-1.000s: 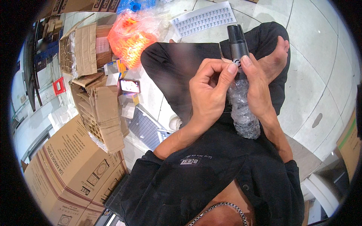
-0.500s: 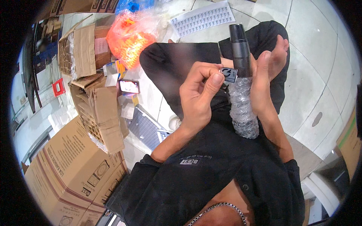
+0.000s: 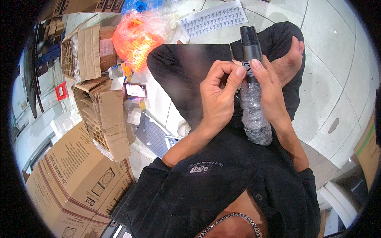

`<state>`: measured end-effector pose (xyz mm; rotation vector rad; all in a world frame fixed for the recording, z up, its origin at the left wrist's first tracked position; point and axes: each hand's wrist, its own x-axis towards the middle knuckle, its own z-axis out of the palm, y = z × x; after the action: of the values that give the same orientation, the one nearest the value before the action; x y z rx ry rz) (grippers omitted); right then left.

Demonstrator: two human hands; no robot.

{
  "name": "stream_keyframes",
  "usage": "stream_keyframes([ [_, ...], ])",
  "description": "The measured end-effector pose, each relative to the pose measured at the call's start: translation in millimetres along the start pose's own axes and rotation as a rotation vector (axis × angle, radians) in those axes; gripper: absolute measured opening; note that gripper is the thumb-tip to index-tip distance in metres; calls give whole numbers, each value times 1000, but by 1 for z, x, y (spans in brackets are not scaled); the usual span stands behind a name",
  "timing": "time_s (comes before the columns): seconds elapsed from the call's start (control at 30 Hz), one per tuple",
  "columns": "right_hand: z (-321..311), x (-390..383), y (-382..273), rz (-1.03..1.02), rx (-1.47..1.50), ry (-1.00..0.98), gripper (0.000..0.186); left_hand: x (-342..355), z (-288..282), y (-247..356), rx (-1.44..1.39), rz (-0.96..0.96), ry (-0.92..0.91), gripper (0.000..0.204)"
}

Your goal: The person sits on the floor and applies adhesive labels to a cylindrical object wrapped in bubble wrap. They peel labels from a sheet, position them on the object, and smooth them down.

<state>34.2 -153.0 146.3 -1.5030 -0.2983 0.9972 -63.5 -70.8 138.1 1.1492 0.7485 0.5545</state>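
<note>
An upright-looking black cylindrical object [image 3: 249,41], its lower part in crumpled bubble wrap [image 3: 256,117], lies over my lap between both hands. My left hand [image 3: 220,89] pinches a small square black-and-silver sticker [image 3: 246,65] at the cylinder's side, thumb and forefinger closed. My right hand [image 3: 270,89] is wrapped round the cylinder just above the bubble wrap, thumb beside the sticker; its other fingers are partly hidden. Behind the cylinder are my crossed legs and a bare foot [image 3: 291,59].
On the tiled floor sit a sticker sheet [image 3: 212,20], an orange-filled plastic bag [image 3: 137,41], a phone [image 3: 135,91], a grey gridded board [image 3: 152,135], torn cardboard boxes [image 3: 111,125] and large cartons [image 3: 71,170]. Another cardboard piece [image 3: 365,148] stands at right.
Half a second ago my left hand held the sticker away to the left; it has moved back up against the cylinder, and my right thumb has bent in beside it.
</note>
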Motion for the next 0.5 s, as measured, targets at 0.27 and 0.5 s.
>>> stream_keyframes([
  [0.27, 3, 4, 8, -147, -222, 184, 47, 0, 3, 6, 151, 14, 5, 18],
  [0.5, -6, 25, 43, -521, -729, 646, 68, -18, -8, 24, 367, 291, -53, 11],
])
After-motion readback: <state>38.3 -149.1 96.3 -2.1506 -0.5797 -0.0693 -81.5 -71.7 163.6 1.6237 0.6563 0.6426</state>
